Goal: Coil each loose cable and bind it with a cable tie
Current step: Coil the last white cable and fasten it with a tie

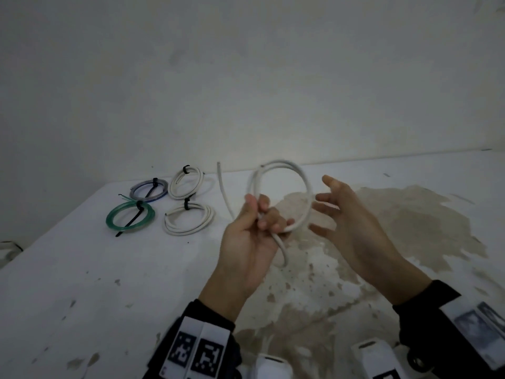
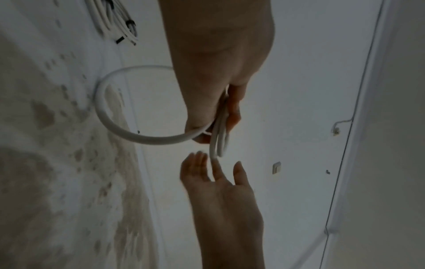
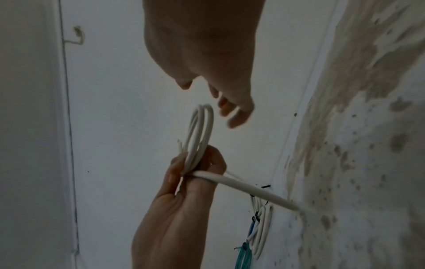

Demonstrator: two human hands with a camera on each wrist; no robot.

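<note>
Head view: left hand (image 1: 247, 236) grips white cable (image 1: 284, 170) loops; right hand (image 1: 352, 222) spread wide, just beside coil, holding nothing.

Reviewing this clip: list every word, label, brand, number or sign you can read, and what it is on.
No readable text in any view.
Left wrist band: two black-and-white square code markers, patterns only, no letters or digits legible.
Right wrist band: a blurred printed patch, unreadable.
Cables, ties, table and wall: no print visible.

We find no legible text, brand or number. Left wrist band (image 1: 196, 351) carries only black-and-white square marker patterns; we read nothing there.
</note>
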